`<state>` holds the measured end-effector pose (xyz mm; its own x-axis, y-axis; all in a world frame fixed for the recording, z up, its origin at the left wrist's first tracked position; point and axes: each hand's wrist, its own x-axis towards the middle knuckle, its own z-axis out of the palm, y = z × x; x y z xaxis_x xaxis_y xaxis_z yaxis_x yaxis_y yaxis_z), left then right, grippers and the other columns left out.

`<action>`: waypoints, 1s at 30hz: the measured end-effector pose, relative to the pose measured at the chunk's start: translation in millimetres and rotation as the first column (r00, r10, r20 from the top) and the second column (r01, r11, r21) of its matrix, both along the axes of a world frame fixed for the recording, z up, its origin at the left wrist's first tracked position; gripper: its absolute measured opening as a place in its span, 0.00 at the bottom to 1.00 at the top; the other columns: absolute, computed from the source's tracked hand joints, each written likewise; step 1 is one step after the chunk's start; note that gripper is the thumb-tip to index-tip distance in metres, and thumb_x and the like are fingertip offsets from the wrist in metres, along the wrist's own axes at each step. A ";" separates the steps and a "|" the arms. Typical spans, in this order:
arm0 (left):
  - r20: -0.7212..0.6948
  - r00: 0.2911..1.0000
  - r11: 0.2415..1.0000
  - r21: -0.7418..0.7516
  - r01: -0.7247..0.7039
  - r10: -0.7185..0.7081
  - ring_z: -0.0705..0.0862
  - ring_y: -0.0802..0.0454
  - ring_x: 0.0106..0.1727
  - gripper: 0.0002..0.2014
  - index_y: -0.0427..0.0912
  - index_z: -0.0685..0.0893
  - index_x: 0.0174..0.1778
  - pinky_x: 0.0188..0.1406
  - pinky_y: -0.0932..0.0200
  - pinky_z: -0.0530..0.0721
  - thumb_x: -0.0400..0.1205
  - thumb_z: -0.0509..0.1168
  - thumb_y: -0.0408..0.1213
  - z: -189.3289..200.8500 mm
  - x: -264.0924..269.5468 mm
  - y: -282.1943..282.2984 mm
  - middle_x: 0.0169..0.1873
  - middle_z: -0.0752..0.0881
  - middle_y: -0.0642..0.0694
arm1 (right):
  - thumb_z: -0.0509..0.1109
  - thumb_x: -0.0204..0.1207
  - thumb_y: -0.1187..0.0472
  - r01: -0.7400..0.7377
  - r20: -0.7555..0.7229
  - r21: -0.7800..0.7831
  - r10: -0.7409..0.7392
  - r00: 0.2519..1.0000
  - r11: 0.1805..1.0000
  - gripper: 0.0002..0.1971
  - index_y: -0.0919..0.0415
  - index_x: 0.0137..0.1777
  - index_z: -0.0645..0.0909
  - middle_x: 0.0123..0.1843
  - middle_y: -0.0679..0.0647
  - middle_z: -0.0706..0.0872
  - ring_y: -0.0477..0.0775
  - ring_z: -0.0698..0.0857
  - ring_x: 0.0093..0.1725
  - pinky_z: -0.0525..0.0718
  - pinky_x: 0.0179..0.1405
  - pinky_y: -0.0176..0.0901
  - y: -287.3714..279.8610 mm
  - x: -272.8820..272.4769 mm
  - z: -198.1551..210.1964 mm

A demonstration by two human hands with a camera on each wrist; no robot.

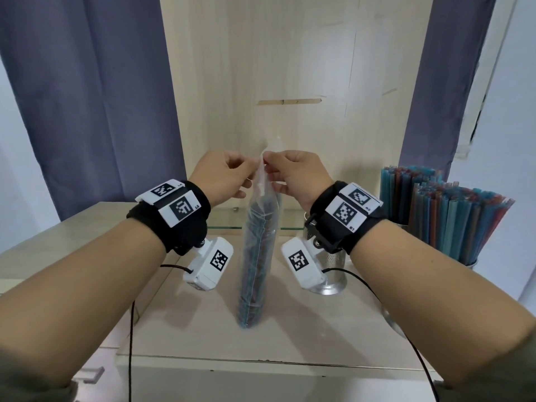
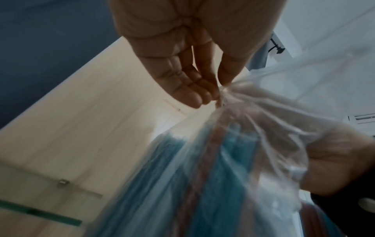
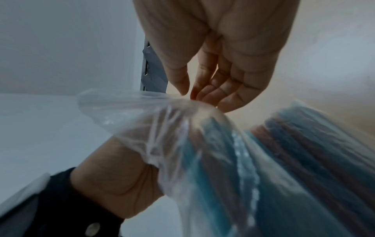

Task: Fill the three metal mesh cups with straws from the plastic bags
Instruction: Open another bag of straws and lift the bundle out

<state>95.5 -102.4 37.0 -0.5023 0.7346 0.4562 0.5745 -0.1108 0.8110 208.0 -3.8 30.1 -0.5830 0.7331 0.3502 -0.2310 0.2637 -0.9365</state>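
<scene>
A clear plastic bag [image 1: 258, 256] packed with blue and reddish straws stands upright on the table's middle. My left hand [image 1: 223, 175] and right hand [image 1: 295, 175] both pinch the bag's top edge [image 1: 263, 161], facing each other. In the left wrist view my left fingers [image 2: 194, 89] nip the gathered plastic [image 2: 233, 99]; in the right wrist view my right thumb and fingers [image 3: 202, 89] hold the film [image 3: 142, 104] above the straws [image 3: 294, 152]. An empty mesh cup [image 1: 330, 265] stands behind my right wrist. Two cups at the right hold straws [image 1: 452, 219].
The glass-topped light wood table [image 1: 203, 338] has a raised glass shelf [image 1: 226, 221] at the back. A wooden panel [image 1: 275, 68] stands behind, with purple curtains [image 1: 87, 97] on both sides. Black cables run from the wrist cameras over the front edge.
</scene>
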 end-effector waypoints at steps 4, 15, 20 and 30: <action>-0.005 1.000 0.998 0.056 -0.017 0.018 0.88 0.53 0.38 0.09 0.39 0.87 0.45 0.35 0.62 0.88 0.81 0.71 0.42 1.1 -0.6 1.0 0.40 0.90 0.40 | 0.72 0.81 0.63 -0.047 0.021 -0.028 0.047 0.999 0.998 0.09 0.67 0.42 0.85 0.37 0.58 0.88 0.51 0.86 0.33 0.85 0.34 0.38 -4.0 1.8 7.8; -0.072 0.989 0.991 0.042 -0.126 0.129 0.91 0.46 0.38 0.16 0.40 0.88 0.39 0.46 0.46 0.91 0.73 0.77 0.52 4.1 3.5 -10.0 0.32 0.91 0.44 | 0.68 0.83 0.69 -0.091 -0.032 -0.115 0.088 0.996 0.989 0.10 0.70 0.40 0.83 0.21 0.50 0.84 0.43 0.83 0.21 0.84 0.26 0.35 -15.2 2.8 7.9; -0.220 0.952 0.977 0.016 -0.215 0.213 0.88 0.54 0.33 0.09 0.44 0.89 0.32 0.45 0.53 0.90 0.70 0.75 0.47 11.0 12.8 -17.5 0.28 0.89 0.49 | 0.69 0.83 0.68 -0.103 -0.029 -0.157 0.099 0.995 0.982 0.08 0.68 0.42 0.83 0.23 0.50 0.85 0.41 0.83 0.22 0.86 0.29 0.33 -18.5 1.9 10.4; -0.240 0.938 0.965 -0.006 -0.260 0.251 0.88 0.54 0.34 0.10 0.44 0.88 0.30 0.33 0.65 0.84 0.74 0.72 0.45 0.1 15.2 -18.8 0.28 0.90 0.48 | 0.64 0.79 0.78 -0.120 0.009 -0.156 0.122 0.992 0.981 0.11 0.67 0.56 0.82 0.36 0.58 0.83 0.48 0.82 0.33 0.84 0.32 0.31 -23.8 2.8 5.2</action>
